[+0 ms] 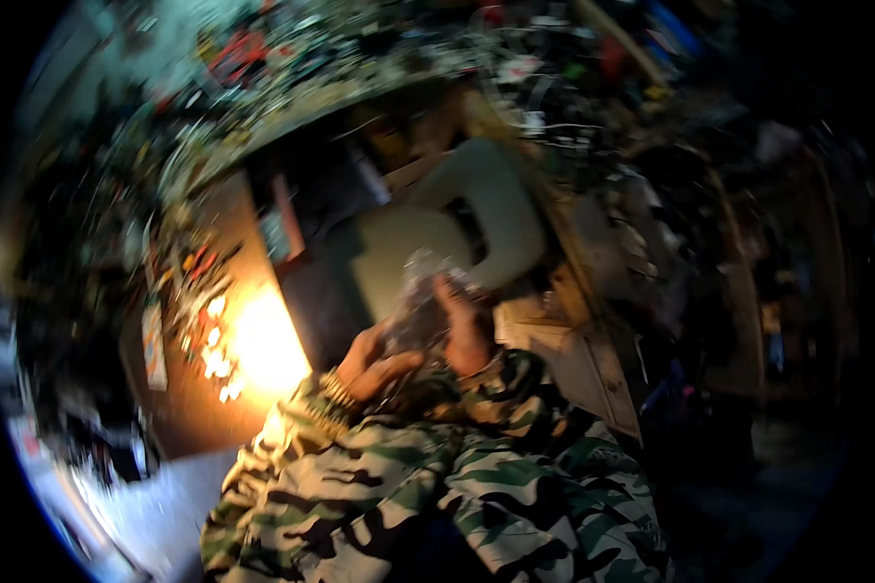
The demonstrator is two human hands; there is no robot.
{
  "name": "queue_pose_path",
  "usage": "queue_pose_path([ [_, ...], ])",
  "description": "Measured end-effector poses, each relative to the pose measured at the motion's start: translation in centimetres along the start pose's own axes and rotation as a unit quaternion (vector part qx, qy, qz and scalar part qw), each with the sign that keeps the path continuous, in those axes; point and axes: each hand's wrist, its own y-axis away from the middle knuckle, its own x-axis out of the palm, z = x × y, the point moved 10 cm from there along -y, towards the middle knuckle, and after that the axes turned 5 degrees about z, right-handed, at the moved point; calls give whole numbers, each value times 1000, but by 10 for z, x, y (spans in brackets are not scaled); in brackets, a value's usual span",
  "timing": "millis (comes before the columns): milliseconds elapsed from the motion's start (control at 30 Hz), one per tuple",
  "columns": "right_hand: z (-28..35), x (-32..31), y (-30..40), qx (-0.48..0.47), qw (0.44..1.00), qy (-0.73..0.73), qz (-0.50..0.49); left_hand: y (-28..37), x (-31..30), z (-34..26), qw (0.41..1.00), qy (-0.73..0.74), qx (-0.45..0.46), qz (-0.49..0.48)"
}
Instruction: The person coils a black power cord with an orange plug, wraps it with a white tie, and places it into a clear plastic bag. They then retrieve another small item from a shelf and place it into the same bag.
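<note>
My left hand (374,364), with a beaded or metal bracelet at the wrist, holds the lower left side of a crumpled clear plastic bag (417,317). My right hand (468,324) grips the bag's right side, its thumb pointing up along the plastic. What the bag contains is too blurred to tell. Both hands are close together in front of my camouflage jacket (379,488). Just beyond them is a pale plastic chair (503,197) with an opening in its backrest.
Left of my hands is a brightly lit wooden tabletop (197,408) with several hand tools (200,270), some with red or orange handles. A long cluttered bench (284,120) with wires and small parts curves across the back. Wooden boards (583,364) lie at the right.
</note>
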Motion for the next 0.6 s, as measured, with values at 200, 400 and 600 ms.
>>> queue_pose_path([
  [200,53,-16,7,-108,984,138,28,-42,24,34,994,48,-2,97],
  [400,117,-45,21,-154,960,201,122,-101,53,72,985,17,-96,143],
  [600,175,-128,15,-191,931,243,193,-192,119,41,1000,23,-2,-18],
])
